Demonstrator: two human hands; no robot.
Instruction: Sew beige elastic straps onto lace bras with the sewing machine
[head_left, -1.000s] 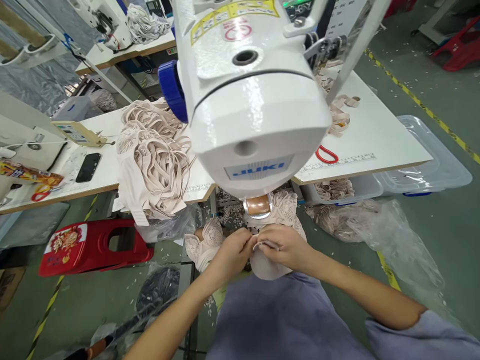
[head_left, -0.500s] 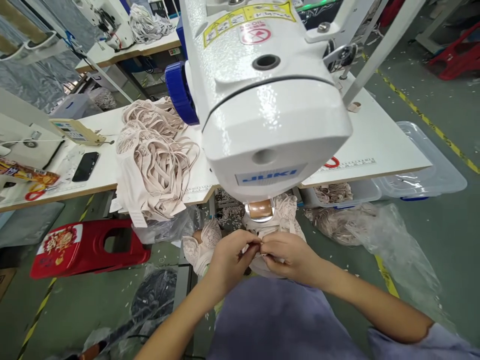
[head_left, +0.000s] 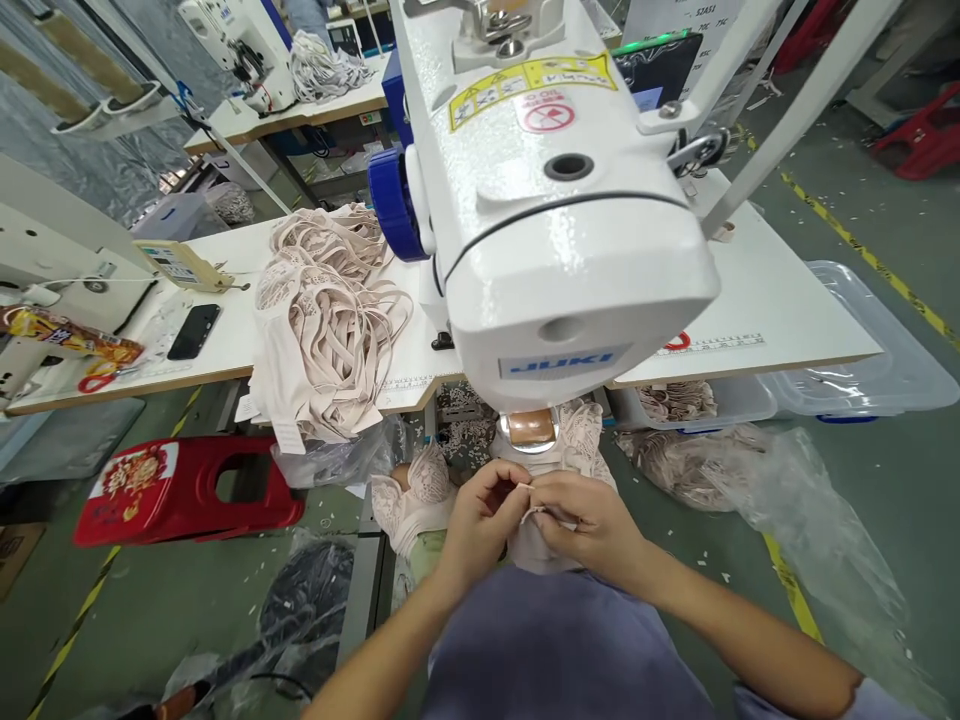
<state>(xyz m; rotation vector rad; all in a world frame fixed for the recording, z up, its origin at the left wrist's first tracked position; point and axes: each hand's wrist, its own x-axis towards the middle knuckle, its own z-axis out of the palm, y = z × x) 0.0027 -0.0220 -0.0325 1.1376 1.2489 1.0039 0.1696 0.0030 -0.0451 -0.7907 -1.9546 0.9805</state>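
A white JUKI sewing machine [head_left: 555, 240] fills the centre of the head view. Below its front end, over my lap, my left hand [head_left: 480, 520] and my right hand [head_left: 589, 525] meet. Both pinch a thin beige strap end of a lace garment piece [head_left: 420, 490] that hangs between them. The fingers of both hands are closed on the fabric. More beige lace [head_left: 581, 430] lies just under the machine head, partly hidden by my hands.
A heap of beige straps [head_left: 330, 310] lies on the white table [head_left: 780, 300] left of the machine. A phone [head_left: 193, 331], a control box [head_left: 184, 266] and red scissors [head_left: 94, 380] sit further left. A red stool [head_left: 180, 485] and clear bins [head_left: 877, 360] stand on the floor.
My hands have stayed together on the fabric, shifting slightly right and down. My view has tilted, so the machine sits lower and further right in frame.
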